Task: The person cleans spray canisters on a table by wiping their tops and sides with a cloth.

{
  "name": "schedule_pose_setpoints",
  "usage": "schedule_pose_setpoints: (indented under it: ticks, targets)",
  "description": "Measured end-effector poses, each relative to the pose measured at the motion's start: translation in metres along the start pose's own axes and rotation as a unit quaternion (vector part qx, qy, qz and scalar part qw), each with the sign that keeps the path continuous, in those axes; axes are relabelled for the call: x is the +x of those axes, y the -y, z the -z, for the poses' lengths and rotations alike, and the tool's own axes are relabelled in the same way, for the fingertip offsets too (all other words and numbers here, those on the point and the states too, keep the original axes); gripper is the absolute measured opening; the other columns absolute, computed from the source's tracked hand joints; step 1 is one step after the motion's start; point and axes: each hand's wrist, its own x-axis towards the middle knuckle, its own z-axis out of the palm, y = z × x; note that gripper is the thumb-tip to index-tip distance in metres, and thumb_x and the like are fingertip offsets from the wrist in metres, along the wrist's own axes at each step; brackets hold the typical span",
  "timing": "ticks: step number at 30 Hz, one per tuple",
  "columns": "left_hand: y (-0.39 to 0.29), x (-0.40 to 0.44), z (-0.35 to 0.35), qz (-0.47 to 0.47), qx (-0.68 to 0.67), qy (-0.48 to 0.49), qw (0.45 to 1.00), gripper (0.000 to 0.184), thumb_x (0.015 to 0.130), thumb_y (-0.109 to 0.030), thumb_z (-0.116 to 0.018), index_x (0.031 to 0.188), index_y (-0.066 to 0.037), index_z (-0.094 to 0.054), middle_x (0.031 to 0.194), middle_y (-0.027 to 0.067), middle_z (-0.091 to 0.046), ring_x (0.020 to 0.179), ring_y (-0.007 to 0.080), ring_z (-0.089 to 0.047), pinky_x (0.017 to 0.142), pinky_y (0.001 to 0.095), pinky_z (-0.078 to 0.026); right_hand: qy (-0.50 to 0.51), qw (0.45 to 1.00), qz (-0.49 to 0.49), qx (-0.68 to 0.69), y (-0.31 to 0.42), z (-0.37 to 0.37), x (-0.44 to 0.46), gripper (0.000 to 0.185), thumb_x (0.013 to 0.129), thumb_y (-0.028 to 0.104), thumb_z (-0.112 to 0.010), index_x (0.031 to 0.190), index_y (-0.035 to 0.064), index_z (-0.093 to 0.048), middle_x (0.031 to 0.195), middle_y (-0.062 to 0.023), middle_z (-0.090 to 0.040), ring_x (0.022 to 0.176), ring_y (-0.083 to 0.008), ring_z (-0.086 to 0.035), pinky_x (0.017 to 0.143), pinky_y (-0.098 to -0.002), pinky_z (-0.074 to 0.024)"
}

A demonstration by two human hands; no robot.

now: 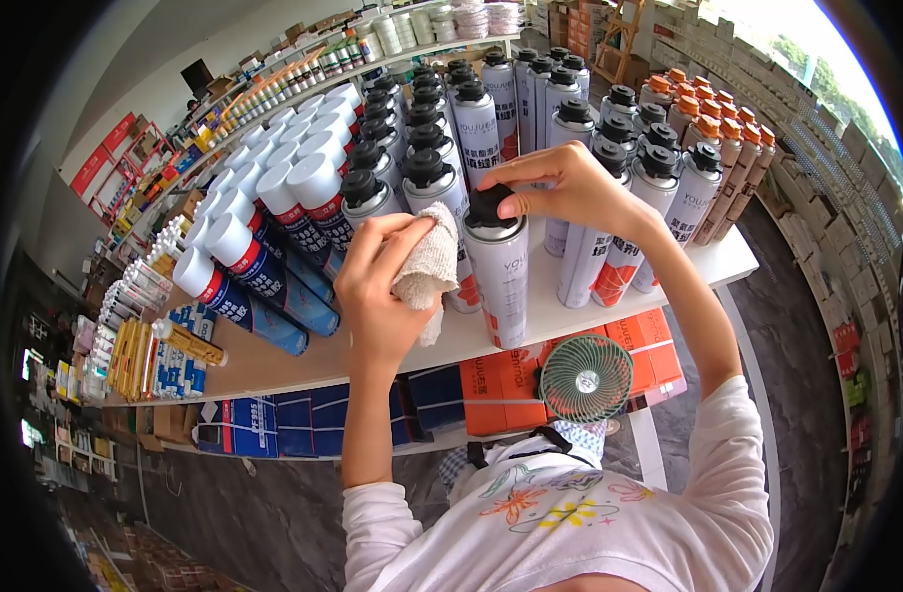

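My right hand (pixel 575 187) grips the black cap of a white foam sealant can (pixel 503 286) by its top, thumb and fingers around the cap. The can stands upright at the front edge of the white shelf top (pixel 669 291). My left hand (pixel 377 281) is closed around a crumpled beige cloth (pixel 434 259), just left of that can; I cannot tell whether the cloth touches it. Behind and beside my hands stand several like cans with black caps, one (pixel 476 133) directly behind. The bottom of the held can is in view at the shelf edge.
Blue cans with white caps (pixel 259 247) stand to the left, brown cans with orange caps (pixel 733 183) to the right. Tubes (pixel 190 343) stand at the far left. Below are orange boxes (pixel 501 390) and blue boxes (pixel 303 424). A green fan (pixel 586 377) is at my waist.
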Motion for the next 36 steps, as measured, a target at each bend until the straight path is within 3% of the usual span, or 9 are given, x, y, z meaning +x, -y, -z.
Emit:
schedule_pose_setpoints:
  ticks: [4, 5, 9, 12, 18, 23, 30, 34, 36]
  targets:
    - [-0.009, -0.002, -0.015, 0.0, 0.004, -0.027, 1.0, 0.048, 0.062, 0.007, -0.075, 0.109, 0.001, -0.072, 0.102, 0.0107, -0.066, 0.088, 0.0265, -0.066, 0.079, 0.0342, -0.053, -0.068, 0.997, 0.033, -0.03, 0.004, -0.011, -0.014, 0.036, 0.085, 0.025, -0.08, 0.115, 0.0058, -0.075, 0.113, -0.0105, -0.075, 0.102, -0.02, -0.071, 0.09, -0.0335, -0.0554]
    - [-0.014, -0.002, -0.02, -0.009, 0.028, -0.033, 0.999, 0.049, 0.06, 0.007, -0.075, 0.109, 0.0, -0.072, 0.101, 0.0108, -0.065, 0.087, 0.0266, -0.066, 0.078, 0.0345, -0.053, -0.111, 0.99, 0.089, -0.01, -0.007, -0.019, -0.014, 0.041, 0.083, 0.032, -0.082, 0.113, 0.0065, -0.076, 0.106, -0.0147, -0.076, 0.086, -0.0225, -0.071, 0.077, -0.034, -0.0553]
    - [-0.032, -0.012, -0.037, -0.012, 0.155, -0.052, 0.986, 0.053, 0.06, -0.007, -0.081, 0.112, -0.006, -0.07, 0.102, 0.0069, -0.058, 0.086, 0.0256, -0.064, 0.066, 0.0366, -0.054, -0.15, 0.981, 0.119, -0.032, -0.005, -0.027, -0.017, 0.04, 0.082, 0.031, -0.081, 0.112, 0.0054, -0.076, 0.104, -0.0149, -0.075, 0.088, -0.0258, -0.071, 0.078, -0.035, -0.0556]
    - [-0.045, -0.014, -0.044, -0.055, 0.228, -0.026, 0.972, 0.049, 0.063, -0.004, -0.076, 0.111, -0.001, -0.069, 0.094, 0.0062, -0.054, 0.078, 0.0231, -0.058, 0.062, 0.0341, -0.048, -0.156, 0.983, 0.091, -0.034, -0.003, -0.03, -0.02, 0.039, 0.081, 0.03, -0.082, 0.11, 0.0041, -0.075, 0.103, -0.0145, -0.075, 0.087, -0.0266, -0.07, 0.076, -0.0354, -0.0558]
    - [-0.039, -0.015, -0.041, -0.104, 0.229, 0.012, 0.968, 0.045, 0.068, -0.003, -0.071, 0.113, -0.002, -0.069, 0.089, 0.0044, -0.05, 0.076, 0.0206, -0.055, 0.061, 0.0327, -0.045, -0.211, 0.973, 0.088, -0.045, -0.002, -0.037, -0.019, 0.04, 0.081, 0.03, -0.083, 0.11, 0.0037, -0.076, 0.099, -0.0136, -0.075, 0.085, -0.0243, -0.07, 0.075, -0.0351, -0.0559]
    - [-0.028, -0.011, -0.023, -0.067, 0.118, 0.051, 0.989, 0.056, 0.057, -0.012, -0.082, 0.112, -0.009, -0.071, 0.093, 0.0044, -0.052, 0.083, 0.0234, -0.057, 0.067, 0.037, -0.049, -0.216, 0.975, 0.059, 0.004, -0.003, -0.041, -0.021, 0.038, 0.083, 0.028, -0.082, 0.113, 0.0048, -0.075, 0.101, -0.0152, -0.075, 0.088, -0.0229, -0.071, 0.081, -0.0355, -0.057]
    - [0.009, -0.007, -0.019, -0.002, 0.126, 0.116, 0.985, 0.047, 0.06, -0.007, -0.083, 0.106, -0.009, -0.074, 0.091, 0.0048, -0.054, 0.086, 0.0242, -0.061, 0.067, 0.0378, -0.052, -0.227, 0.974, 0.001, 0.01, 0.007, -0.048, -0.026, 0.037, 0.084, 0.03, -0.082, 0.112, 0.0067, -0.076, 0.098, -0.0156, -0.073, 0.091, -0.0234, -0.071, 0.085, -0.035, -0.0567]
    - [0.004, -0.013, -0.022, 0.057, 0.032, 0.015, 0.998, 0.05, 0.059, 0.001, -0.08, 0.107, -0.007, -0.074, 0.092, 0.0049, -0.058, 0.081, 0.0245, -0.065, 0.07, 0.0359, -0.054, -0.271, 0.962, 0.033, 0.004, 0.001, -0.052, -0.022, 0.038, 0.083, 0.031, -0.083, 0.111, 0.0065, -0.076, 0.096, -0.0156, -0.073, 0.087, -0.0239, -0.07, 0.081, -0.0347, -0.057]
    - [-0.006, -0.008, -0.022, 0.015, 0.045, -0.061, 0.997, 0.052, 0.058, -0.002, -0.082, 0.109, -0.006, -0.074, 0.092, 0.0058, -0.059, 0.081, 0.0243, -0.065, 0.068, 0.0353, -0.055, -0.253, 0.967, 0.023, -0.029, 0.005, -0.05, -0.022, 0.037, 0.082, 0.029, -0.083, 0.11, 0.0056, -0.076, 0.099, -0.0165, -0.074, 0.085, -0.0242, -0.07, 0.077, -0.0347, -0.0567]
